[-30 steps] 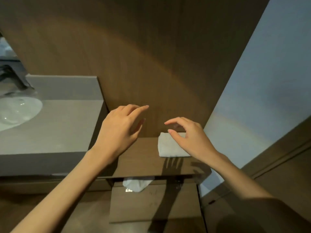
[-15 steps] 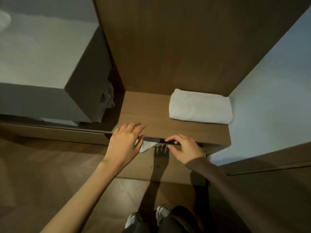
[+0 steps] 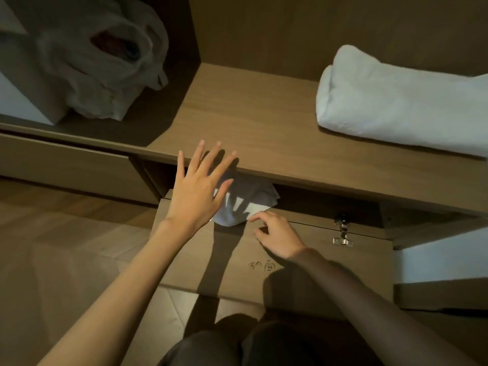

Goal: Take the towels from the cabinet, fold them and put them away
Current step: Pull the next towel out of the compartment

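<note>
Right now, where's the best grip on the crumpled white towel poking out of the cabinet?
Pinch the crumpled white towel at its bulging front lobe, coming from the front: only that part protrudes over the dropped wooden door; the rest sits under the wooden shelf.

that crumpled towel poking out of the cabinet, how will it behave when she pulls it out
The crumpled towel bunches into soft folds, so it will probably come out floppy and drape from whichever hand grips it. It looks like light terry cloth, unlikely to slip. Part of it sits under the shelf, so it may drag on the flap door.
</note>
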Tool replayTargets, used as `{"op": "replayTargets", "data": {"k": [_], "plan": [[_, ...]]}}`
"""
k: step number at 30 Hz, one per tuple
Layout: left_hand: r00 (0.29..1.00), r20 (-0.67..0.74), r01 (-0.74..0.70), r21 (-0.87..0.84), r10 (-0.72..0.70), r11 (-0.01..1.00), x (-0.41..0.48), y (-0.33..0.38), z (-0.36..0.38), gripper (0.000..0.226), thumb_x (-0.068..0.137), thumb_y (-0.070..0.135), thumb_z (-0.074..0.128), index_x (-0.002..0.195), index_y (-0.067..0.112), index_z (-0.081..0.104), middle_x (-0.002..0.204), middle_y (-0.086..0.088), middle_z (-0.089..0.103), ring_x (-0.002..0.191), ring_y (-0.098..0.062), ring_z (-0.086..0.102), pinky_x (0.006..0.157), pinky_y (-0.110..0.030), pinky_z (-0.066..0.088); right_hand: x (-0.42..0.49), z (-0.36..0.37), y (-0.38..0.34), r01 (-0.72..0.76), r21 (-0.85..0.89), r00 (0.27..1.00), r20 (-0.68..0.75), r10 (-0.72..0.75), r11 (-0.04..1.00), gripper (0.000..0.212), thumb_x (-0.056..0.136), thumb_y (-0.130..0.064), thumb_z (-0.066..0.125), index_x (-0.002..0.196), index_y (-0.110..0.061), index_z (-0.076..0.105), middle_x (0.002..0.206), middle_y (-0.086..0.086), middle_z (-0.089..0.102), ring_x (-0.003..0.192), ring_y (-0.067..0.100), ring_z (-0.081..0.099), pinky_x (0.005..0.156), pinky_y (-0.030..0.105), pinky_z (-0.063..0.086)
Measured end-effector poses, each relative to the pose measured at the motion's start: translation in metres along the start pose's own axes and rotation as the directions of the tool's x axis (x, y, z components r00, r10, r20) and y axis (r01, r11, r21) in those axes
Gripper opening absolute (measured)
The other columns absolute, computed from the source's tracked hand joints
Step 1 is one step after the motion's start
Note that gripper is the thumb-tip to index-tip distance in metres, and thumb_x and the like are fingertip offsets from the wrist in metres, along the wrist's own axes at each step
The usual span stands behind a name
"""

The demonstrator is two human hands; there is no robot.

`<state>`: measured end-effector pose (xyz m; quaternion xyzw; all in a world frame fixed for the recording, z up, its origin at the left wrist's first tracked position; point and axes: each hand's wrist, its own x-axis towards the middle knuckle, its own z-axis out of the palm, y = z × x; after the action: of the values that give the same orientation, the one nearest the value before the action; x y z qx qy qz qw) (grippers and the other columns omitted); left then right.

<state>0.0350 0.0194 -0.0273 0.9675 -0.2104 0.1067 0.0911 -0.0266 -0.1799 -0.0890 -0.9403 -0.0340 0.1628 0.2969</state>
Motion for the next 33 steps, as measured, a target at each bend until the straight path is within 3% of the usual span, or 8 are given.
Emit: {"op": "replayTargets", "data": {"k": [3, 9, 13, 18, 21, 25, 30, 33], "plan": [[0.997, -0.081, 0.009, -0.006, -0.010, 1.000, -0.001, -0.012, 0.035, 0.051, 0.101, 0.046, 0.031, 0.150, 0.036, 0.024, 0.159, -0.001, 0.021, 0.148, -0.025, 0.007, 0.118, -0.056, 0.004, 0.042, 0.047, 0.023, 0.032, -0.059, 0.999, -0.017, -0.033, 0.998, 0.033, 0.093, -0.020, 0.058, 0.126, -0.025, 0.056, 0.132, -0.004, 0.054, 0.123, 0.014, 0.048, 0.100, 0.033, 0.045], [0.966, -0.255, 0.001, -0.104, -0.028, 0.995, -0.006, -0.011, 0.055, 0.049, 0.102, 0.040, 0.035, 0.150, 0.032, 0.028, 0.157, -0.002, 0.026, 0.148, -0.024, 0.009, 0.119, -0.052, 0.003, 0.097, 0.116, 0.050, 0.037, -0.279, 0.998, -0.029, -0.047, 0.960, 0.060, 0.087, -0.030, 0.069, 0.139, -0.018, 0.041, 0.138, 0.000, 0.044, 0.130, 0.019, 0.039, 0.106, 0.034, 0.039], [0.965, -0.264, -0.014, -0.081, -0.008, 0.997, -0.012, -0.015, 0.062, 0.053, 0.101, 0.037, 0.037, 0.152, 0.030, 0.023, 0.159, -0.002, 0.021, 0.148, -0.025, 0.006, 0.119, -0.051, 0.004, 0.109, 0.127, 0.054, 0.076, -0.422, 0.973, -0.168, -0.160, 0.903, 0.039, 0.093, -0.022, 0.060, 0.130, -0.016, 0.052, 0.129, 0.002, 0.049, 0.121, 0.022, 0.044, 0.099, 0.035, 0.041], [0.968, -0.249, -0.051, -0.095, 0.026, 0.994, -0.029, -0.020, 0.072, 0.066, 0.097, 0.024, 0.052, 0.153, 0.023, 0.018, 0.161, -0.003, 0.008, 0.149, -0.025, 0.001, 0.119, -0.049, 0.003, 0.104, 0.112, 0.056, 0.168, -0.446, 0.956, -0.145, -0.256, 0.879, 0.017, 0.098, -0.016, 0.049, 0.114, -0.018, 0.055, 0.115, -0.001, 0.058, 0.112, 0.020, 0.050, 0.093, 0.032, 0.036], [0.975, -0.220, -0.046, -0.115, 0.019, 0.992, -0.037, -0.025, 0.082, 0.065, 0.097, 0.026, 0.050, 0.153, 0.025, 0.017, 0.161, -0.003, 0.008, 0.149, -0.023, 0.001, 0.119, -0.050, 0.005, 0.088, 0.093, 0.053, 0.242, -0.356, 0.935, -0.162, -0.315, 0.903, 0.011, 0.097, -0.010, 0.050, 0.105, -0.017, 0.053, 0.104, 0.000, 0.060, 0.100, 0.017, 0.053, 0.086, 0.029, 0.041], [0.987, -0.162, -0.049, -0.169, 0.021, 0.984, -0.044, -0.027, 0.091, 0.058, 0.098, 0.043, 0.035, 0.151, 0.029, 0.018, 0.161, -0.002, 0.012, 0.149, -0.022, 0.005, 0.119, -0.050, 0.009, 0.070, 0.063, 0.035, 0.333, -0.314, 0.907, -0.150, -0.393, 0.889, 0.009, 0.099, -0.012, 0.047, 0.104, -0.019, 0.046, 0.105, 0.001, 0.057, 0.094, 0.015, 0.053, 0.075, 0.029, 0.044], [0.994, 0.066, -0.073, -0.202, 0.088, 0.977, -0.055, -0.024, 0.082, 0.076, 0.088, 0.063, 0.042, 0.152, 0.035, 0.010, 0.161, 0.004, 0.010, 0.148, -0.018, 0.004, 0.119, -0.048, 0.012, 0.045, 0.025, -0.003, 0.386, -0.229, 0.909, -0.069, -0.410, 0.894, 0.012, 0.100, -0.011, 0.045, 0.112, -0.014, 0.047, 0.109, 0.006, 0.058, 0.098, 0.019, 0.052, 0.074, 0.026, 0.034], [0.974, 0.224, 0.076, -0.258, -0.017, 0.963, -0.059, -0.017, 0.061, 0.084, 0.085, 0.057, 0.057, 0.151, 0.039, 0.008, 0.158, 0.004, 0.023, 0.145, -0.019, 0.022, 0.114, -0.046, 0.031, 0.026, -0.005, -0.032, 0.355, -0.192, 0.931, -0.015, -0.364, 0.915, 0.015, 0.101, -0.019, 0.041, 0.114, -0.023, 0.039, 0.104, 0.001, 0.056, 0.088, 0.022, 0.057, 0.071, 0.032, 0.045]]}}
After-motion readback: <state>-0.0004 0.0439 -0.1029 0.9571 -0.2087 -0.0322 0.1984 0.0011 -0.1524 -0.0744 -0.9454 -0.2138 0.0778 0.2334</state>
